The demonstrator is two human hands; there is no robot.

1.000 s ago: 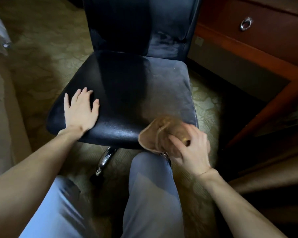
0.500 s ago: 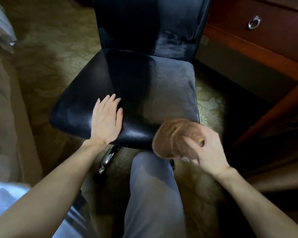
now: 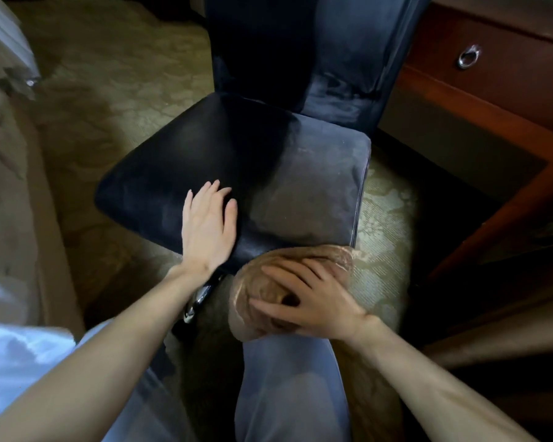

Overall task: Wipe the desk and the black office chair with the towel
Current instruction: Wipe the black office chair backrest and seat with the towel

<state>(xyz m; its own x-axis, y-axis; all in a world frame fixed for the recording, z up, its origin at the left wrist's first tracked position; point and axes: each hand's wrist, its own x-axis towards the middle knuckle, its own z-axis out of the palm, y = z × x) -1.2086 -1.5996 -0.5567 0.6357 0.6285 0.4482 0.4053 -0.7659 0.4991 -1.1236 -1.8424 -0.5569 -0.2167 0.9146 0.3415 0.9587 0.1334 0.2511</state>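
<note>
left grip (image 3: 206, 231) flat on black office chair (image 3: 300, 173), right grip (image 3: 313, 301) clutching towel (image 3: 256, 287) at seat edge

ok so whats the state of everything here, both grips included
towel: bunched up, pressed on the seat's front right corner
chair seat: dark on its left part, pale and dusty-looking on its right
chair back: upright, smeared low on the right
left grip: flat, fingers straight, rests on the seat
right grip: fingers curled over the towel, holds it
desk drawer: closed

The patterned carpet (image 3: 115, 90) bears the black office chair (image 3: 316, 193) beside the desk (image 3: 492, 100).
</note>
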